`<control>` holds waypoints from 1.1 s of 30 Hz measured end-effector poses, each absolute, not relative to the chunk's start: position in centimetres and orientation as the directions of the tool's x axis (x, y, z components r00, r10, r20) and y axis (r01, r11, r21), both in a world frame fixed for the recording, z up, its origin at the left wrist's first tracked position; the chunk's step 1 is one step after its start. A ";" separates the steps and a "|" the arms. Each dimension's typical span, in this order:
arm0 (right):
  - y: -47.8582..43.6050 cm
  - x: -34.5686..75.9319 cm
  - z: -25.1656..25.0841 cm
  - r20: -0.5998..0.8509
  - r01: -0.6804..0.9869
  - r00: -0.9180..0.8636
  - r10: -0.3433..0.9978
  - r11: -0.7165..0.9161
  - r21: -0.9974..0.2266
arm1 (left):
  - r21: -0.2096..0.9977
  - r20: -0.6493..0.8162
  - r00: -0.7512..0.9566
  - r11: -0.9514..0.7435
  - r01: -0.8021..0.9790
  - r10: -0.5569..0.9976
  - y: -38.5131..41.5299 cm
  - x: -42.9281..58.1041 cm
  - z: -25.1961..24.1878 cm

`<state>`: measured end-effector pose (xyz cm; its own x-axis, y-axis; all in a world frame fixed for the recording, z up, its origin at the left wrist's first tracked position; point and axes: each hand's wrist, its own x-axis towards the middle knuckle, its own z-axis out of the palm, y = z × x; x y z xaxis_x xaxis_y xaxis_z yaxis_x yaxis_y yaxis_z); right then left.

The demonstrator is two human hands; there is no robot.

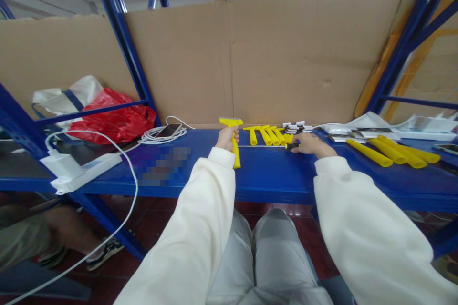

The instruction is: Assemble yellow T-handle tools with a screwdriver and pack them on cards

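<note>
My left hand [226, 138] is closed around the handle of a yellow T-shaped scraper [236, 155], its wide head upright above my fingers. To the right, my right hand [310, 145] has its fingers on the black-and-yellow handle of a screwdriver [291, 146]. The screwdriver's long thin shaft lies along the blue shelf, pointing left. Just behind the shaft, several more yellow scrapers [266, 136] rest in a row. Small white-and-black pieces [296, 127] are stacked behind my right hand. Several yellow tapered handles [390, 150] lie on the shelf at the right.
On the blue shelf [275, 176], a white cable [162, 136], power strip [89, 171] and red plastic bag [112, 114] sit at left. Cardboard [286, 57] walls the back. White packaging [368, 124] and a phone [447, 148] lie right. Another person's leg [71, 231] shows lower left.
</note>
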<state>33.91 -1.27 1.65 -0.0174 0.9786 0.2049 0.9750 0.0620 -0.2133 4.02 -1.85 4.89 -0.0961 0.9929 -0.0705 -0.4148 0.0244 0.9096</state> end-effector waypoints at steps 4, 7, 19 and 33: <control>-1.3 33.8 1.4 0.348 0.973 0.021 0.937 0.061 -0.223 | 0.918 -0.214 -0.076 0.174 -0.356 0.974 -1.0 3.9 4.1; -1.4 33.9 1.2 0.515 0.976 0.038 0.857 0.078 -0.202 | 0.917 -0.264 -0.056 0.232 -0.325 0.963 -0.5 3.9 3.5; -1.8 33.7 1.2 0.710 0.975 0.136 0.691 0.034 -0.220 | 0.911 -0.365 -0.050 0.346 -0.224 0.930 0.4 3.9 2.6; -1.4 33.9 1.1 0.751 0.965 0.191 0.633 0.021 -0.262 | 0.920 -0.350 -0.023 0.339 -0.198 0.936 -0.2 4.0 2.9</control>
<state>33.89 -1.42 1.08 0.1905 0.6327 0.7506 0.9648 0.0206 -0.2622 4.02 -0.17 2.91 -0.0228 0.9364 -0.3501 -0.1984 0.3390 0.9196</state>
